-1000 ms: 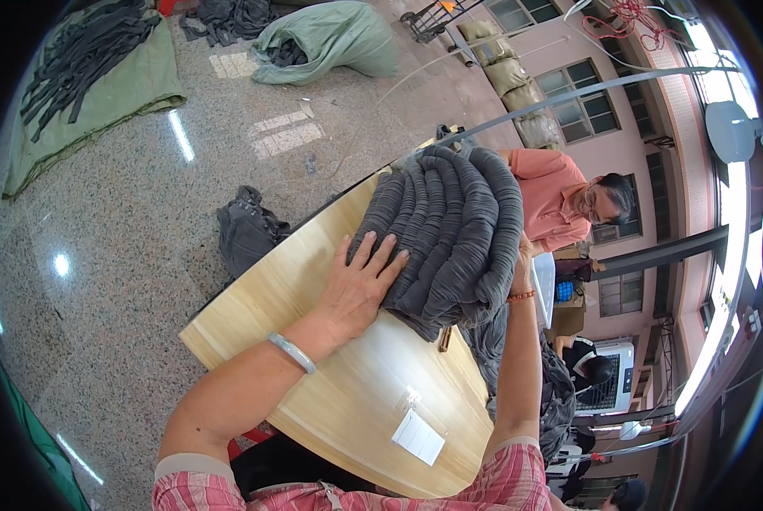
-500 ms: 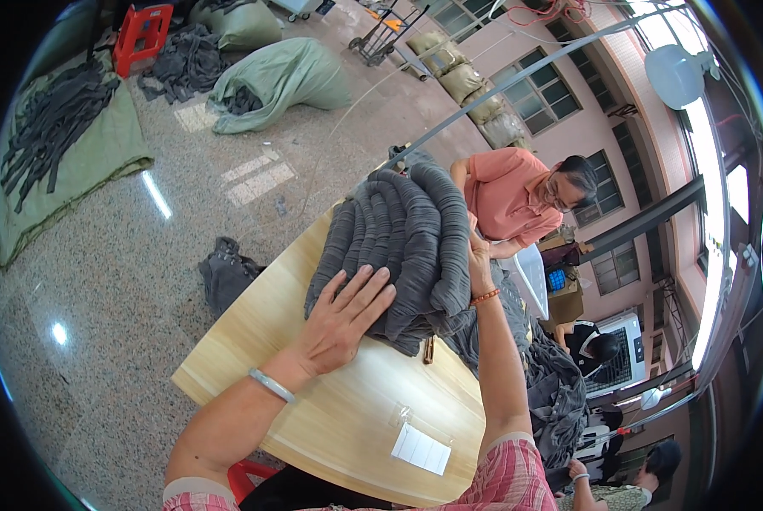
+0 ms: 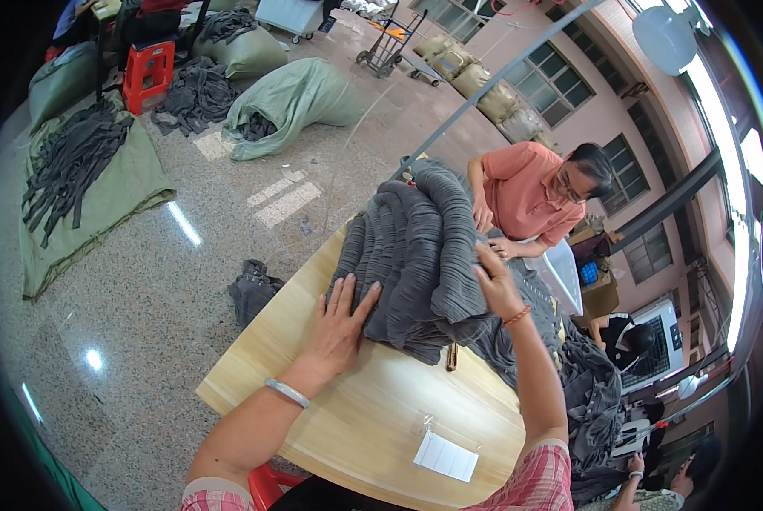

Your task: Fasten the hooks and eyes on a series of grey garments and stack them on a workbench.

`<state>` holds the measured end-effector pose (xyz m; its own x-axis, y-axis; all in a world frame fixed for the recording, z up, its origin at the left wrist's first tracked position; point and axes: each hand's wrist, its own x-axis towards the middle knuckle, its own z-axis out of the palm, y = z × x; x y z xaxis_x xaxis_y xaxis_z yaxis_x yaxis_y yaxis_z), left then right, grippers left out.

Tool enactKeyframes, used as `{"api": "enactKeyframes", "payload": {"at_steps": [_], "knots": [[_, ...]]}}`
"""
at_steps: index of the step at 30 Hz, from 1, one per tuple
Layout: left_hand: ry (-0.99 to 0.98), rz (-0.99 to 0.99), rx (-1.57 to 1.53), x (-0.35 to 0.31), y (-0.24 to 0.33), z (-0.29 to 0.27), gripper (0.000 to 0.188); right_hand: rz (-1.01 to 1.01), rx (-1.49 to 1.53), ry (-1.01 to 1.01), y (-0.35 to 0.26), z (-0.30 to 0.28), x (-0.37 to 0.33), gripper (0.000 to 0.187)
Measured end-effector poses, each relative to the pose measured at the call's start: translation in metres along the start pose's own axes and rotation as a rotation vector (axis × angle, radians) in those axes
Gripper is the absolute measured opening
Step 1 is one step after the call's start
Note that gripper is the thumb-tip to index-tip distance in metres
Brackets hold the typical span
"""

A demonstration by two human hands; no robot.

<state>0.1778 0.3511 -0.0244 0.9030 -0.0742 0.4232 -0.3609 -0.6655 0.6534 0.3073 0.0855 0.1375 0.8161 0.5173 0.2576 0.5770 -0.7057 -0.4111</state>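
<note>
Near the centre of the frame, a thick stack of ribbed dark grey cloth is set on the far end of a pale wooden table, its folds packed side by side in plump rolls. At its lower left side the left hand is laid, with the fingers stretched out, slightly spread and pressed against the cloth. Along its right side the right hand is held up, a gap being visible between two extended digits; whether any cloth is pinched there cannot be told. The left wrist is ringed by a pale bangle, the right by a reddish bracelet. Just below the stack a small brown object is seen on the table, and nearer the lower edge a white paper slip is placed. To the right of centre, loose grey cloth is heaped beside the table, and above it a co-worker in a salmon shirt is seen bent forward. At centre left, a grey bundle is left on the speckled floor; in the upper left, dark strips are spread over a green sheet.
</note>
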Motion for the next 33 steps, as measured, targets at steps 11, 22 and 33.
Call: {"api": "enactKeyframes", "payload": {"at_steps": [11,22,33], "knots": [[0.323,-0.109,0.022,0.005,-0.050,0.000,0.089,-0.148,-0.168,0.073,-0.036,0.054,0.057,0.058],[0.187,-0.092,-0.561,-0.009,-0.112,-0.011,0.067,-0.054,-0.272,0.403,-0.052,0.061,0.052,0.055],[0.104,-0.197,0.055,-0.062,0.010,-0.068,0.048,0.308,-0.556,0.402,0.105,-0.009,-0.233,0.049]]}}
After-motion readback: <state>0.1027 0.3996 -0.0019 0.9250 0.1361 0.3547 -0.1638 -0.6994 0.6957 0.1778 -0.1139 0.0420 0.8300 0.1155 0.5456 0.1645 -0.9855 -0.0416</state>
